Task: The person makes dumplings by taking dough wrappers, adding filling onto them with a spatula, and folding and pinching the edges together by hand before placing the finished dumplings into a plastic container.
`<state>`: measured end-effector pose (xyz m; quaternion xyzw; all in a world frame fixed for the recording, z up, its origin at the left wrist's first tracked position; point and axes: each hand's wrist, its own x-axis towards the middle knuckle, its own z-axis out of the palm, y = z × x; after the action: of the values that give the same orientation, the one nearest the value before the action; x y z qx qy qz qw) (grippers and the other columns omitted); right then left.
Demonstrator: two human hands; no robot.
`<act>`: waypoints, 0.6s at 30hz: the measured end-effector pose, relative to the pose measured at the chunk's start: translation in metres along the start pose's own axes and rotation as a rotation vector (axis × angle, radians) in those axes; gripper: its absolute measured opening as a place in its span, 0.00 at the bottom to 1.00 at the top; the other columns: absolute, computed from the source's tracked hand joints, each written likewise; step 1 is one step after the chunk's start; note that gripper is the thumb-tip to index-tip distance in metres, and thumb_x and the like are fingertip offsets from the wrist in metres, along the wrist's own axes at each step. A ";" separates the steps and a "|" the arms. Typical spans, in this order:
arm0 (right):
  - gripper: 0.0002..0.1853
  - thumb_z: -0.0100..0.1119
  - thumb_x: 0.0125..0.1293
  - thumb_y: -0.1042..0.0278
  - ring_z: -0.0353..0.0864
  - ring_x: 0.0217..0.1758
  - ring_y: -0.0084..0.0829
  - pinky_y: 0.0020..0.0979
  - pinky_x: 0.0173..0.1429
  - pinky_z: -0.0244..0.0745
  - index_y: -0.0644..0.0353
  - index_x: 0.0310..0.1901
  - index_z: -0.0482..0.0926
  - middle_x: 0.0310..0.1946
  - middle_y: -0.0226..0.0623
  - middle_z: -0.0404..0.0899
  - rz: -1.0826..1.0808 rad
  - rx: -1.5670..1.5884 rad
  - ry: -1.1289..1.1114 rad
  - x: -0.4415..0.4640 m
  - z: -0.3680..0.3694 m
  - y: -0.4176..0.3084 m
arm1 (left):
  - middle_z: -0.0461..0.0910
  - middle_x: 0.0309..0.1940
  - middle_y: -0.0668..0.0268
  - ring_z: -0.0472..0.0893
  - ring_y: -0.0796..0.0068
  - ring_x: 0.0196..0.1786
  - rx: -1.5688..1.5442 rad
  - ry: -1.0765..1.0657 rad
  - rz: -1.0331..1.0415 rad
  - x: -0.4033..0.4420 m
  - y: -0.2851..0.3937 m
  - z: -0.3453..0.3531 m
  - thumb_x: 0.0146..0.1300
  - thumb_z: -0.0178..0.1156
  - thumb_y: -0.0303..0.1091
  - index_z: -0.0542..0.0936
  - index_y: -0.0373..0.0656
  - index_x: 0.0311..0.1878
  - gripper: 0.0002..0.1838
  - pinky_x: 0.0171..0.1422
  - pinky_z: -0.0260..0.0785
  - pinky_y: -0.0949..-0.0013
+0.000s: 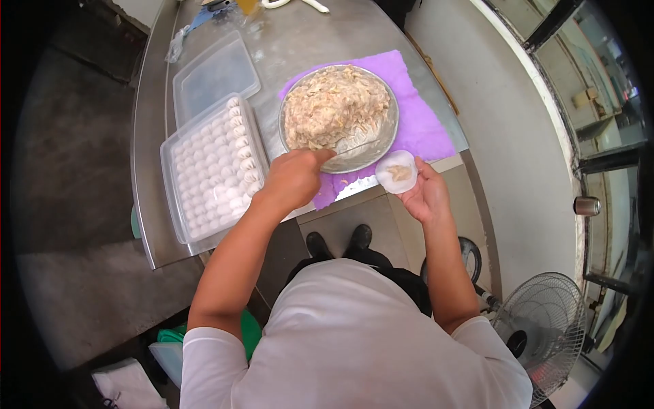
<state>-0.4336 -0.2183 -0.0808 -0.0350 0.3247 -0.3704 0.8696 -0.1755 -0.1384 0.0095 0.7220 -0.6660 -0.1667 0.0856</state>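
Observation:
My left hand [294, 178] is closed at the near rim of a round metal bowl [394, 129]. A thin, stick-like tool [357, 148] seems to reach from its fingers over the bowl; its grip end is hidden. Pale minced filling [334, 102] is heaped in the bowl, with the near right part of the metal showing. Just right of the bowl, my right hand [428, 194] holds a round white dumpling wrapper [387, 180] by its edge and from below. A small dab of filling [398, 172] lies on the wrapper.
A clear plastic box [167, 184] with rows of white dumplings stands left of the bowl, its lid-like tray [214, 75] behind it. A purple cloth [426, 116] lies under the bowl on the metal table [286, 34]. A fan [545, 334] stands at lower right.

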 end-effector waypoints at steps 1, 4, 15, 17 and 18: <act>0.22 0.42 0.82 0.60 0.77 0.66 0.47 0.51 0.71 0.73 0.70 0.64 0.68 0.63 0.52 0.76 -0.021 0.003 -0.009 0.001 -0.002 0.002 | 0.84 0.42 0.46 0.84 0.46 0.49 -0.028 -0.011 0.001 -0.001 -0.001 -0.002 0.64 0.54 0.22 0.82 0.45 0.61 0.22 0.54 0.75 0.50; 0.21 0.43 0.82 0.60 0.78 0.66 0.46 0.50 0.70 0.74 0.69 0.64 0.69 0.62 0.51 0.76 -0.015 -0.033 -0.021 -0.001 -0.002 0.004 | 0.85 0.43 0.46 0.83 0.46 0.50 -0.003 0.085 -0.074 0.008 0.005 0.003 0.64 0.53 0.22 0.82 0.46 0.60 0.22 0.55 0.75 0.51; 0.21 0.46 0.81 0.58 0.79 0.64 0.45 0.48 0.69 0.75 0.67 0.64 0.70 0.61 0.49 0.78 -0.005 -0.055 -0.055 -0.007 -0.002 0.010 | 0.84 0.50 0.48 0.83 0.50 0.53 0.025 0.000 -0.043 0.013 0.004 -0.001 0.64 0.53 0.22 0.82 0.49 0.62 0.24 0.58 0.74 0.52; 0.21 0.46 0.80 0.58 0.79 0.64 0.45 0.48 0.69 0.75 0.67 0.63 0.70 0.61 0.49 0.78 -0.013 -0.053 -0.055 -0.009 -0.002 0.010 | 0.84 0.51 0.48 0.83 0.50 0.53 0.058 -0.056 -0.018 0.009 0.002 -0.007 0.64 0.53 0.21 0.82 0.49 0.63 0.25 0.58 0.74 0.52; 0.21 0.46 0.80 0.58 0.79 0.64 0.45 0.48 0.68 0.75 0.67 0.63 0.71 0.61 0.49 0.78 -0.023 -0.054 -0.053 -0.010 -0.005 0.009 | 0.84 0.51 0.48 0.83 0.50 0.54 0.039 -0.107 -0.042 0.006 0.006 -0.020 0.64 0.52 0.21 0.81 0.49 0.63 0.25 0.58 0.73 0.52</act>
<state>-0.4356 -0.2046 -0.0819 -0.0721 0.3109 -0.3701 0.8724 -0.1740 -0.1465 0.0293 0.7272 -0.6577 -0.1939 0.0321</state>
